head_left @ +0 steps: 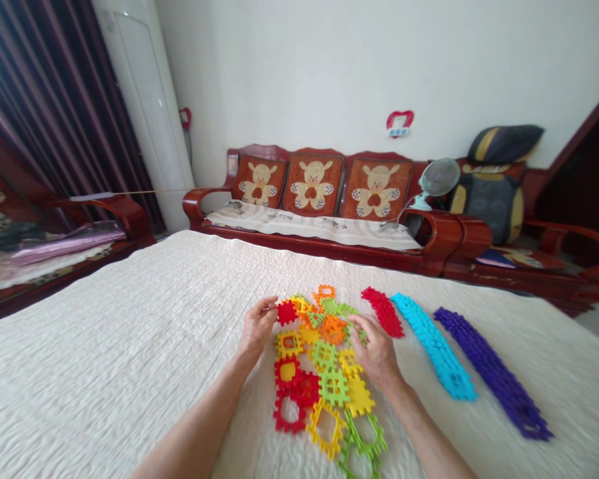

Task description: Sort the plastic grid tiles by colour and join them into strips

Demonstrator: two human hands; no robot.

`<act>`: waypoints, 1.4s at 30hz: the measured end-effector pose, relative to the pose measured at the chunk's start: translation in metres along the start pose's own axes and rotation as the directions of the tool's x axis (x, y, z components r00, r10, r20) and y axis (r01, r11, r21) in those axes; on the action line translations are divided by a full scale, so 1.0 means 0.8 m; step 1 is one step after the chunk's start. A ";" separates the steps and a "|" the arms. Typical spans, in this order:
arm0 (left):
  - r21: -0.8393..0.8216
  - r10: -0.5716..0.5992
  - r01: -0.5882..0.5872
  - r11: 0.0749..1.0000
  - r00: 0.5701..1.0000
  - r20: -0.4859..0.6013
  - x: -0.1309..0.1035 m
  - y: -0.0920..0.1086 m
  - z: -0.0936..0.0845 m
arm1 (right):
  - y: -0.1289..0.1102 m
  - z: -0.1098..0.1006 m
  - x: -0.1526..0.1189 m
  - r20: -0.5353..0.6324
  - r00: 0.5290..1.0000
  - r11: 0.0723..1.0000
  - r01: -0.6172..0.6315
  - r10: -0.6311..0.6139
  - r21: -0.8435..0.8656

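My left hand (259,327) pinches the edge of a solid red interlocking plastic tile (287,313) at the far left of a loose pile. My right hand (374,349) is over the pile's right side, its thumb and index finger apart, close to a green tile (348,310). Whether its fingertips touch that tile cannot be made out. Between and below my hands lie notched tiles: an orange tile (333,329), a green window tile (334,388), a yellow frame tile (326,428), a red frame tile (288,414) and several others, some overlapping.
Right of the pile lie a red row of tiles (383,311), a light blue row (436,349) and a purple row (494,376). Everything rests on a white quilted cover (130,346). Beyond stand a wooden sofa (299,236) with bear cushions and a small fan (440,178).
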State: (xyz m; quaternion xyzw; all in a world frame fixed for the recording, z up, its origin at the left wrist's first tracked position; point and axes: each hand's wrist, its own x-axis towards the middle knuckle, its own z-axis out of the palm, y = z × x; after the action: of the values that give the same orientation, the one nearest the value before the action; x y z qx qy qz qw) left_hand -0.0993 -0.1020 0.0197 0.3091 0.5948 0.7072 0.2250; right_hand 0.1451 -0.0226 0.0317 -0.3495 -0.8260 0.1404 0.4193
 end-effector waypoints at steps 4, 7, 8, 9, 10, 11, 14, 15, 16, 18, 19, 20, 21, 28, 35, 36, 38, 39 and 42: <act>-0.172 -0.114 0.120 0.978 0.992 0.044 -0.006 0.016 0.007 | -0.024 0.011 -0.003 0.118 0.992 0.985 -0.053 0.034 0.162; -0.245 -0.177 0.220 0.944 0.966 0.187 -0.015 0.020 0.015 | -0.041 0.017 -0.005 0.200 0.973 0.941 -0.170 0.114 0.294; -0.249 -0.191 0.247 0.937 0.955 0.227 -0.019 0.021 0.018 | -0.046 0.020 -0.006 0.220 0.966 0.918 -0.208 0.138 0.337; -0.245 -0.200 0.265 0.933 0.945 0.259 -0.023 0.021 0.021 | -0.051 0.022 -0.007 0.236 0.958 0.893 -0.243 0.161 0.379; -0.235 -0.205 0.274 0.933 0.938 0.280 -0.028 0.022 0.024 | -0.056 0.024 -0.007 0.250 0.951 0.865 -0.275 0.181 0.420; -0.221 -0.206 0.276 0.935 0.933 0.294 -0.032 0.024 0.027 | -0.061 0.025 -0.007 0.259 0.944 0.834 -0.306 0.204 0.460; -0.161 -0.189 0.252 0.954 0.926 0.328 -0.041 0.032 0.033 | -0.070 0.025 -0.004 0.294 0.910 0.732 -0.410 0.292 0.544; -0.136 -0.174 0.230 0.964 0.926 0.335 -0.042 0.035 0.033 | -0.069 0.022 -0.002 0.307 0.894 0.705 -0.446 0.325 0.552; -0.108 -0.154 0.201 0.974 0.929 0.335 -0.041 0.038 0.032 | -0.066 0.019 0.001 0.314 0.879 0.687 -0.477 0.359 0.548; -0.054 -0.104 0.125 0.991 0.951 0.291 -0.034 0.039 0.027 | -0.052 0.011 0.006 0.292 0.856 0.684 -0.517 0.428 0.515; -0.022 -0.076 0.084 0.996 0.967 0.242 -0.029 0.037 0.022 | -0.041 0.007 0.009 0.259 0.850 0.695 -0.525 0.459 0.492; 0.008 -0.052 0.052 0.999 0.983 0.177 -0.022 0.034 0.017 | -0.029 0.004 0.010 0.222 0.844 0.709 -0.533 0.489 0.462; 0.043 -0.027 0.023 0.999 0.994 0.106 -0.016 0.029 0.011 | -0.016 0.002 0.011 0.184 0.840 0.727 -0.535 0.510 0.430; 0.325 0.075 -0.058 0.944 0.996 -0.039 0.010 -0.016 -0.018 | 0.022 -0.011 0.013 0.126 0.798 0.718 -0.589 0.589 0.371; 0.478 0.067 -0.074 0.875 0.997 0.032 0.013 -0.027 -0.022 | 0.029 -0.058 0.010 0.228 0.715 0.674 -0.699 0.661 0.241; 0.484 0.065 -0.074 0.872 0.997 0.037 0.014 -0.028 -0.023 | 0.033 -0.064 0.006 0.238 0.710 0.681 -0.703 0.662 0.202; 0.491 0.057 -0.071 0.868 0.997 0.043 0.015 -0.029 -0.023 | 0.040 -0.075 -0.005 0.239 0.717 0.716 -0.690 0.655 0.105; 0.494 0.052 -0.068 0.867 0.998 0.045 0.016 -0.029 -0.024 | 0.044 -0.079 -0.010 0.227 0.730 0.743 -0.669 0.645 0.040; 0.508 0.045 -0.061 0.859 0.998 0.044 0.015 -0.027 -0.024 | 0.050 -0.087 -0.026 0.167 0.797 0.811 -0.547 0.580 -0.208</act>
State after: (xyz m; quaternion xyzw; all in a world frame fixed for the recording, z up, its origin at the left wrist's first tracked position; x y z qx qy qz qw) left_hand -0.1222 -0.1030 -0.0013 0.3845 0.7479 0.5264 0.1252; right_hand 0.2268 -0.0125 0.0404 -0.5920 -0.7339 0.2353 0.2358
